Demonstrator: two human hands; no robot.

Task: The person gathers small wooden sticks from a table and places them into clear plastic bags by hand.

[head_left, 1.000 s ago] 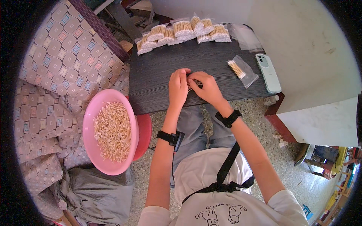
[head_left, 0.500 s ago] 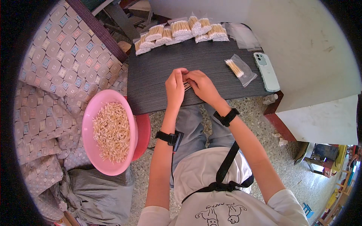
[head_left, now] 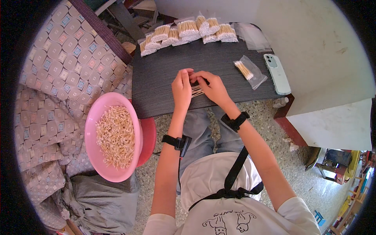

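Note:
Both my hands meet over the near middle of a dark wood-grain table. My left hand (head_left: 181, 87) rests with its fingers curled inward, its palm against the left ends of a few loose cotton swabs (head_left: 197, 91). Opposite it, my right hand (head_left: 211, 88) is bent round their right ends, thumb and fingers drawn together near the left fingertips. The swabs lie crosswise between the two palms; the fingertips are partly hidden. To the right of the hands is a clear plastic bag (head_left: 256, 80) with a small bundle of swabs (head_left: 244, 70) in it.
Filled swab bags (head_left: 188, 29) line the table's (head_left: 156, 84) far edge. Flat clear bags (head_left: 252, 37) and a pale phone (head_left: 277, 74) lie at the right. A pink basin (head_left: 92, 137) heaped with loose swabs (head_left: 115, 137) stands left, above a red stool (head_left: 148, 141).
My right hand has shifted slightly right and its fingers have lifted a little, so the gap between the hands is wider. More of the swabs between them shows.

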